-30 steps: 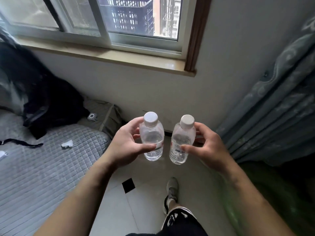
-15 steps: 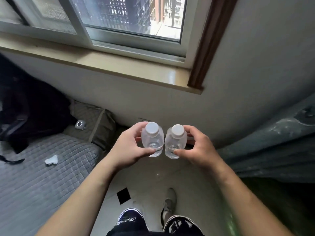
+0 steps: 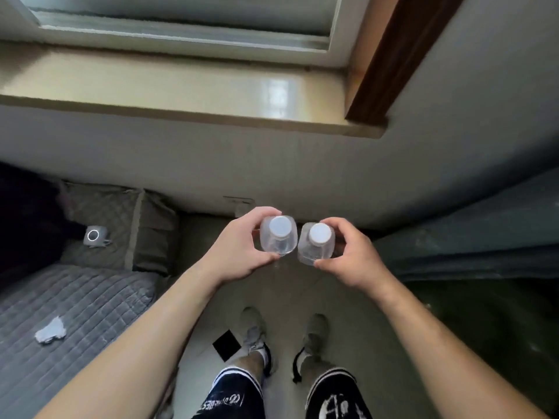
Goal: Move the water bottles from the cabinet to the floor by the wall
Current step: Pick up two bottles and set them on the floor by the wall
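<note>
The pale wall (image 3: pixel 272 164) under the window sill (image 3: pixel 181 86) fills the upper half of the view, and the person stands facing it. On the left is a bed (image 3: pixel 90 297) with a grey quilted cover, and on the right hangs a dark curtain (image 3: pixel 484 237). Between them runs a strip of tiled floor (image 3: pixel 287 288), which meets the wall just beyond the hands. Both shoes (image 3: pixel 254 331) stand on it, beside a black square tile (image 3: pixel 227 345). A quilted pillow (image 3: pixel 121 219) lies at the head of the bed with a small white device (image 3: pixel 94 236) on it, and a crumpled white tissue (image 3: pixel 51 329) lies on the cover.

The left hand (image 3: pixel 239 255) curls its fingers and thumb round the left water bottle (image 3: pixel 278 240). The right hand (image 3: pixel 354 258) grips the right water bottle (image 3: pixel 316 243) in the same way. Both bottles are clear with white caps, seen nearly from above, upright and side by side. They are very close, but I cannot tell if they touch. They are held in the air over the floor strip next to the wall and are not yet set down.

I judge that the carrying step is almost finished and that placing comes next. That move calls for bending down, lowering both bottles straight to the floor close to the wall, and keeping them upright. The fingers should open only when the bases rest flat. The risk, I think, is that one bottle knocks the other over.
</note>
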`<state>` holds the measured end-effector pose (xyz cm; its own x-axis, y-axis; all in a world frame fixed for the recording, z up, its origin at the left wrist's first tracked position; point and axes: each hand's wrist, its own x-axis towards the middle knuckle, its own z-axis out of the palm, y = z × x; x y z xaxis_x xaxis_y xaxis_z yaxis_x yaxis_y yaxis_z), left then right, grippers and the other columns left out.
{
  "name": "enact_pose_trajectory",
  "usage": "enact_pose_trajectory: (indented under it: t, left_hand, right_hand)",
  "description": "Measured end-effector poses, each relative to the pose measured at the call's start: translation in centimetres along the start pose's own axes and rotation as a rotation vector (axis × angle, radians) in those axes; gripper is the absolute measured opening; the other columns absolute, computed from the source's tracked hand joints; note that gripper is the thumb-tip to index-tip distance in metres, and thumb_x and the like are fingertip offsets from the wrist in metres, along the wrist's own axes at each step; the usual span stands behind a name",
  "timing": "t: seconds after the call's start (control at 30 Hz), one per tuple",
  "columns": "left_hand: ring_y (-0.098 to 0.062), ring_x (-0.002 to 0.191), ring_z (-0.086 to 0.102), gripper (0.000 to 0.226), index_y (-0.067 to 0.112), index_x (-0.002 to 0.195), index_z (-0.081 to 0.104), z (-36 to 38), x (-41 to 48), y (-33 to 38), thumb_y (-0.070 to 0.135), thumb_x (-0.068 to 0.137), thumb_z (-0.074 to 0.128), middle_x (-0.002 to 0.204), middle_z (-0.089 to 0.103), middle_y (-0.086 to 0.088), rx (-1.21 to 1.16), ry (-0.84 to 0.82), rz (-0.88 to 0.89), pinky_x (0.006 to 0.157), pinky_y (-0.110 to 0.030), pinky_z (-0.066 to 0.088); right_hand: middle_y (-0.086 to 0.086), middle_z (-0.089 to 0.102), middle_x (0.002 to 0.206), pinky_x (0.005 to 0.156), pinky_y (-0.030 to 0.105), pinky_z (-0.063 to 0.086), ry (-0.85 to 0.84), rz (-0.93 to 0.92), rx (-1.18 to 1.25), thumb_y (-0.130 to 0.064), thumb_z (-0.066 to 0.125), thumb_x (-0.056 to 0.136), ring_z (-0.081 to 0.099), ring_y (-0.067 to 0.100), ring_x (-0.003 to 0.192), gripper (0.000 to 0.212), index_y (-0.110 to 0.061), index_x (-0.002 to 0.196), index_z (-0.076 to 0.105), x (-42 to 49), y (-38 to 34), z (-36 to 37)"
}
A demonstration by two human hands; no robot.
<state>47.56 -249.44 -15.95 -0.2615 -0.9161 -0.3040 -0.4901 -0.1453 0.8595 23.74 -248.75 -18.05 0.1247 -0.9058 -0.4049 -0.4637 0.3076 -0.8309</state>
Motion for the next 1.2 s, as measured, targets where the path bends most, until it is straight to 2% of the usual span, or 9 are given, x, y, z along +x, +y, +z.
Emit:
enact_pose_trajectory:
  t: [0.13, 0.27, 0.37, 0.47, 0.53, 0.6, 0.77, 0.97, 1.2]
  left_hand:
    - [0.003, 0.108, 0.059, 0.068, 0.032, 0.125, 0.053, 1.1, 3.9, -4.7, 0.010, 0.067, 0.082, 0.117, 0.061, 0.022, 0.043, -0.042, -0.006, 0.092, -0.010, 0.041]
    - [-0.002, 0.106, 0.061, 0.067, 0.025, 0.126, 0.055, 3.9, 7.3, -10.5, 0.010, 0.066, 0.082, 0.116, 0.064, 0.014, 0.057, -0.048, -0.046, 0.094, -0.017, 0.046]
    - [-0.001, 0.106, 0.061, 0.067, 0.029, 0.126, 0.055, 6.9, 9.4, -15.2, 0.008, 0.067, 0.080, 0.116, 0.064, 0.014, 0.058, -0.064, -0.088, 0.092, -0.014, 0.047]
    - [0.003, 0.106, 0.058, 0.064, 0.035, 0.122, 0.054, 10.0, 11.0, -20.0, 0.007, 0.069, 0.078, 0.113, 0.061, 0.022, 0.064, -0.055, -0.109, 0.090, -0.012, 0.046]
    - [-0.001, 0.107, 0.058, 0.065, 0.033, 0.125, 0.053, 12.1, 12.3, -23.3, 0.009, 0.070, 0.079, 0.115, 0.061, 0.018, 0.091, -0.045, -0.097, 0.092, -0.016, 0.047]
    - [-0.005, 0.108, 0.058, 0.067, 0.030, 0.127, 0.052, 14.2, 13.9, -26.6, 0.009, 0.070, 0.080, 0.118, 0.061, 0.012, 0.129, -0.038, -0.086, 0.093, -0.021, 0.047]
    - [-0.012, 0.107, 0.059, 0.069, 0.028, 0.128, 0.050, 18.7, 18.0, -34.6, 0.009, 0.068, 0.081, 0.119, 0.060, 0.008, 0.183, 0.002, -0.084, 0.092, -0.031, 0.051]
    - [-0.014, 0.107, 0.056, 0.068, 0.028, 0.131, 0.047, 22.9, 21.8, -41.0, 0.012, 0.073, 0.077, 0.120, 0.058, 0.006, 0.289, -0.015, -0.086, 0.090, -0.031, 0.049]
    - [-0.013, 0.100, 0.059, 0.056, 0.030, 0.120, 0.050, 26.3, 24.6, -45.9, 0.014, 0.074, 0.077, 0.109, 0.059, 0.008, 0.323, -0.006, -0.111, 0.086, -0.033, 0.052]
  right_hand:
    - [-0.011, 0.066, 0.106, 0.086, 0.020, 0.053, 0.025, 0.071, 0.046, 0.005, 0.083, 0.062, 0.065, 0.005, 0.097, 0.064, -0.023, 0.113, 0.056, 3.5, 4.0, 1.8]
    - [-0.005, 0.065, 0.107, 0.076, 0.005, 0.046, 0.063, 0.096, 0.025, 0.004, 0.085, 0.062, 0.064, 0.007, 0.094, 0.063, -0.019, 0.114, 0.056, 7.1, 9.6, 4.6]
    - [-0.001, 0.065, 0.108, 0.076, 0.012, 0.048, 0.103, 0.104, 0.000, -0.008, 0.087, 0.066, 0.065, 0.013, 0.095, 0.058, -0.024, 0.112, 0.055, 9.6, 15.3, 7.2]
    - [-0.010, 0.063, 0.103, 0.071, 0.008, 0.045, 0.118, 0.120, -0.023, -0.018, 0.087, 0.068, 0.063, 0.007, 0.091, 0.054, -0.033, 0.108, 0.053, 12.0, 21.0, 9.3]
    - [-0.014, 0.062, 0.103, 0.075, 0.015, 0.047, 0.105, 0.134, -0.025, -0.021, 0.085, 0.071, 0.062, 0.007, 0.093, 0.052, -0.034, 0.109, 0.053, 13.8, 24.6, 10.3]
    - [-0.014, 0.062, 0.104, 0.076, 0.021, 0.048, 0.089, 0.147, -0.025, -0.020, 0.083, 0.073, 0.062, 0.007, 0.094, 0.049, -0.034, 0.109, 0.052, 15.7, 28.1, 11.3]
    - [-0.011, 0.064, 0.105, 0.077, 0.022, 0.048, 0.078, 0.125, -0.030, -0.016, 0.088, 0.066, 0.062, 0.009, 0.094, 0.057, -0.033, 0.108, 0.053, 20.3, 36.4, 13.8]
    - [-0.014, 0.061, 0.109, 0.076, 0.014, 0.045, 0.042, 0.111, -0.039, -0.016, 0.089, 0.064, 0.061, 0.007, 0.099, 0.062, -0.034, 0.111, 0.052, 24.5, 43.2, 16.6]
    - [-0.014, 0.053, 0.111, 0.084, 0.025, 0.043, 0.042, 0.136, -0.085, -0.012, 0.082, 0.074, 0.054, 0.009, 0.103, 0.057, -0.033, 0.115, 0.049, 27.5, 47.6, 18.7]
